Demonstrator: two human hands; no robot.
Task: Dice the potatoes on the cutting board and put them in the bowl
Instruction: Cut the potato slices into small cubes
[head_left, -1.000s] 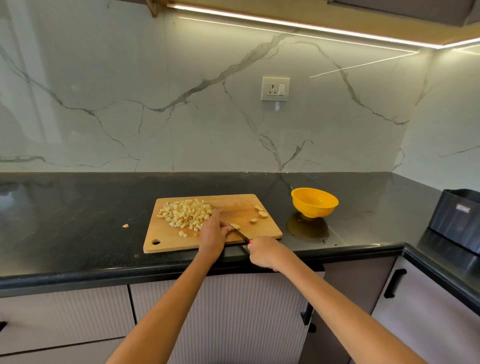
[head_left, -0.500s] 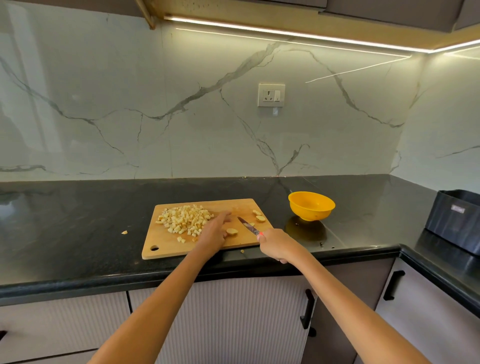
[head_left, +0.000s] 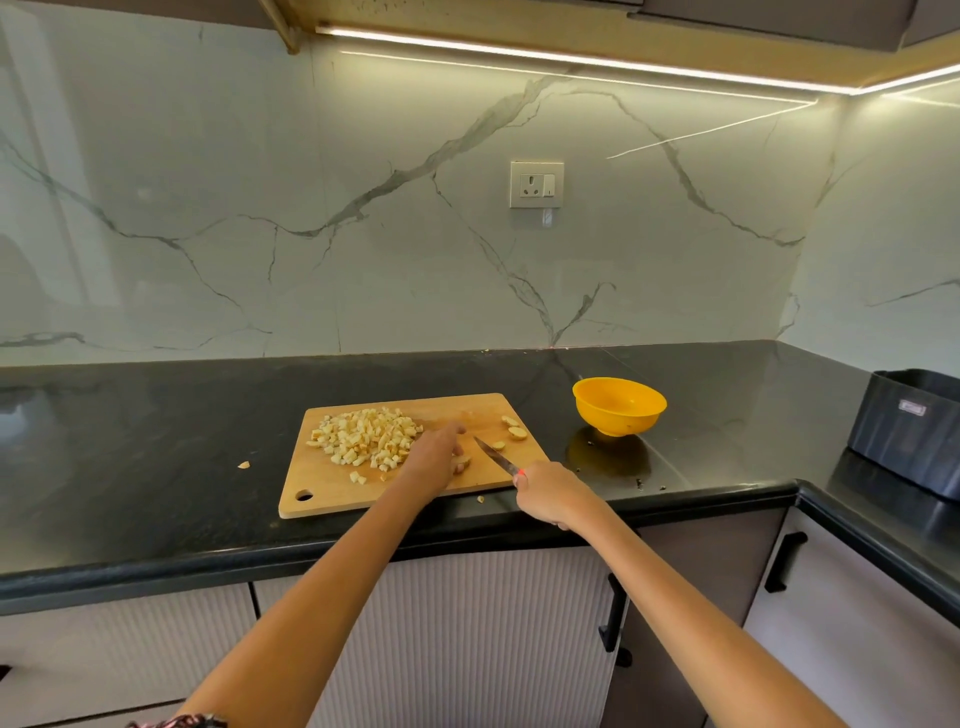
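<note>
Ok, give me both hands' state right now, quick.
Left hand: fingers resting on a potato piece on the cutting board, holding it down.
Right hand: gripping the knife, blade over the board.

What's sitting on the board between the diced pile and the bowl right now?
In the head view, between the diced potato pile and the yellow bowl: the left hand on a potato piece, the knife, then uncut slices near the board's right edge.

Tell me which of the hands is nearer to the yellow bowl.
The right. The right hand, gripping the knife, is at the board's near right corner, just left of the yellow bowl. The left hand lies farther left, over the cutting board.
</note>
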